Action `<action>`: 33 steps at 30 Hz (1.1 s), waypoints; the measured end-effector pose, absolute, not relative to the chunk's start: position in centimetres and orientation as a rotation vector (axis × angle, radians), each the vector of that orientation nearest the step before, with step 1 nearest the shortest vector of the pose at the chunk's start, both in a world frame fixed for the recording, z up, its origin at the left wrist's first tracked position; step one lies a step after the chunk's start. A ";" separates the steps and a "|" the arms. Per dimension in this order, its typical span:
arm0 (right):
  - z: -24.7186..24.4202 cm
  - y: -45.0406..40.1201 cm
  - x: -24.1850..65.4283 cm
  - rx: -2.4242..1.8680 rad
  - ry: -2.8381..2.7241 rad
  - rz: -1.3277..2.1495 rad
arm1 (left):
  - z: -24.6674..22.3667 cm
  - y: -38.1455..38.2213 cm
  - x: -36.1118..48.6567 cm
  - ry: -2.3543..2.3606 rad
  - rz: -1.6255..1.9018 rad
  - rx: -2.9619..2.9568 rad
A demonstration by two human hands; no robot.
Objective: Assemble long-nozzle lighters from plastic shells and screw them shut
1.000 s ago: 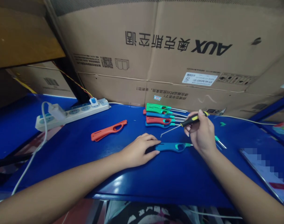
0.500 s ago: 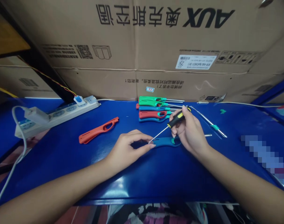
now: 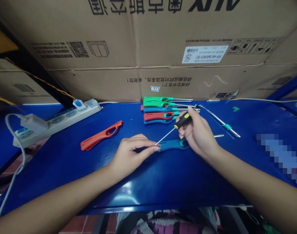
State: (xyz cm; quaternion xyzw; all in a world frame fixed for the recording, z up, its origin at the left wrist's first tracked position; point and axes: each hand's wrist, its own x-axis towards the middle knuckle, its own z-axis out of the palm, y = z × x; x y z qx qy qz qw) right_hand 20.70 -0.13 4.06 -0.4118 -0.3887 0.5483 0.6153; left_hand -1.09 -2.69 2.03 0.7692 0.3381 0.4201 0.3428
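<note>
My right hand (image 3: 197,131) grips a screwdriver (image 3: 184,121) with a black and yellow handle, its thin shaft slanting down to the left. The screwdriver's tip meets the left end of a blue long-necked lighter (image 3: 171,145), which lies on the blue table. My left hand (image 3: 136,149) pinches that same end between thumb and fingers. The lighter's metal tube sticks out to the right from behind my right hand. Just beyond lies a group of several lighters (image 3: 154,103) in green, red and blue. To the left rests an orange-red lighter casing (image 3: 102,135).
A white power strip (image 3: 63,117) with plugs and cords runs along the table's left side. Behind stands a large cardboard box (image 3: 102,81). At the right lie a loose metal tube with a green piece (image 3: 221,122) and a green scrap (image 3: 235,109).
The camera view has shifted slightly. Both hands hold nearly the same pose, with the screwdriver's tip still at the blue lighter's left end.
</note>
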 end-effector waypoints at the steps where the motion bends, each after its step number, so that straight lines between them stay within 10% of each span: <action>1: 4.1 -0.1 20.7 -0.948 -0.908 1.258 | 2.0 -2.7 -1.1 0.883 1.086 1.997; 33: 5.8 -1.6 21.0 -0.841 -1.136 1.101 | 2.0 -2.8 -0.9 0.876 0.942 1.867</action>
